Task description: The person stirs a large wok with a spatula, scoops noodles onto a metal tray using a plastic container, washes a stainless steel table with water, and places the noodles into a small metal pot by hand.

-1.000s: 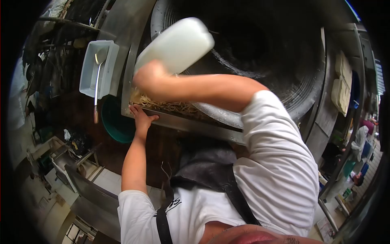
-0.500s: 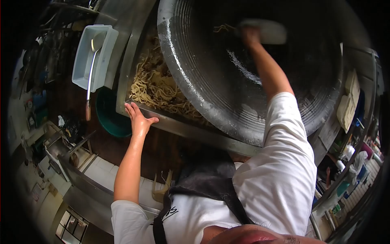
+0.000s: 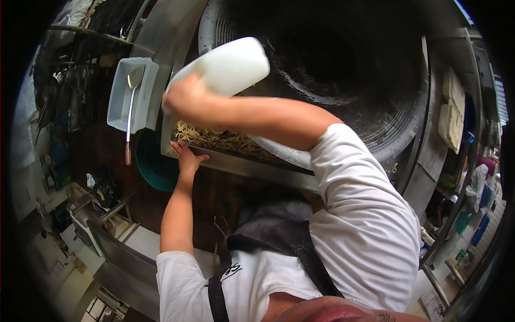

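Observation:
My right hand is closed on a white plastic container, held tilted over the left part of the wok. The container's opening and contents cannot be made out. Below my right forearm, pale noodle-like strands lie in the corner between the wok and the steel counter edge. My left hand rests on that edge near its left corner, fingers spread, holding nothing. The wok is large and dark, with a wet streak inside and a deeply shadowed middle.
At the left, a pale plastic tub holds a long-handled ladle. A green basin sits lower, beside the counter corner. Pale blocks or boards lie right of the wok. A dark apron hangs at my front.
My right hand has swung left out of the wok's far interior with the white container, now over the wok's left rim and the noodle-like strands. My left hand stays on the counter edge.

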Available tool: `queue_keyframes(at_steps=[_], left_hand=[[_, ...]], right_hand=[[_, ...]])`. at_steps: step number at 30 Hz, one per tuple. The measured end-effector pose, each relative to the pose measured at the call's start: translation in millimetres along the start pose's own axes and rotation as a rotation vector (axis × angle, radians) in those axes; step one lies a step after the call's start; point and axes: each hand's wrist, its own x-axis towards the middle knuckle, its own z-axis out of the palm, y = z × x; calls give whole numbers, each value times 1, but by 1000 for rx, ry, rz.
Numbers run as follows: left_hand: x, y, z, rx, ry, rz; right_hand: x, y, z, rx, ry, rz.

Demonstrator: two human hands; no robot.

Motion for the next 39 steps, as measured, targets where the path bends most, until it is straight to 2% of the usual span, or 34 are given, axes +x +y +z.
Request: queue_keyframes(at_steps=[1, 2, 3, 4, 6, 9, 10, 11, 12, 14, 15, 16, 18, 19, 20, 22, 24, 26, 27, 28, 29, 30, 32, 36, 38, 39], left_hand=[[-5, 7, -3, 62, 45, -28], [1, 1, 3, -326, -91, 3], [14, -13, 14, -712, -232, 31], [22, -18, 20, -1099, -372, 59], [24, -16, 16, -917, -329, 41], [18, -13, 15, -663, -268, 2], [16, -10, 12, -582, -246, -13], [-2, 6, -4, -318, -77, 30], [-20, 22, -20, -44, 94, 27], [-3, -1, 1, -53, 28, 2], [-6, 10, -8, -42, -13, -46], [-8, 14, -10, -51, -13, -51], [-9, 14, -11, -66, -9, -64], [-9, 13, -10, -66, -2, -52], [-8, 11, -8, -63, -1, -51], [-5, 8, -4, -57, 9, -43], [-6, 9, -6, -66, 18, -36], [-8, 9, -8, -72, 19, -31], [-9, 9, -8, -76, 15, -33], [-9, 10, -9, -83, 13, -33], [-9, 11, -9, -84, 12, -38], [-10, 11, -10, -90, 11, -42], [-10, 10, -10, -103, 11, -45], [-6, 6, -7, -72, -17, -50], [-6, 3, -4, -77, -3, -38], [-5, 1, -2, -76, 3, -29]], right_hand=[[8, -27, 7, -51, -85, -37], [15, -51, 24, -129, -104, -91], [13, -72, 30, -234, -237, -193], [17, -106, 72, -644, -259, -153], [30, -132, 127, -1052, -283, -141], [29, -120, 129, -1036, -252, -265], [25, -99, 108, -646, -259, -309], [20, -70, 82, -253, -263, -341], [-5, -33, 44, -107, -196, -220], [-43, 40, -4, -90, -208, 71], [-57, 82, -1, 1, -78, 221], [-62, 135, 26, 37, 53, 372], [-81, 249, 83, -113, 182, 558], [-89, 294, 102, -168, 95, 706], [-98, 327, 121, -226, 107, 805], [-105, 403, 196, -286, 246, 742], [-82, 411, 238, -289, 166, 636], [-57, 389, 259, -316, 88, 514], [-45, 361, 258, -235, 222, 430], [-34, 322, 239, -155, 195, 393], [-27, 287, 219, -176, 301, 332], [-20, 265, 209, -179, 417, 279], [-13, 231, 179, -76, 489, 202], [-17, 123, 78, 80, 493, 152], [-12, 66, 48, 126, 359, 104], [-4, 43, 46, 116, 336, -7]])
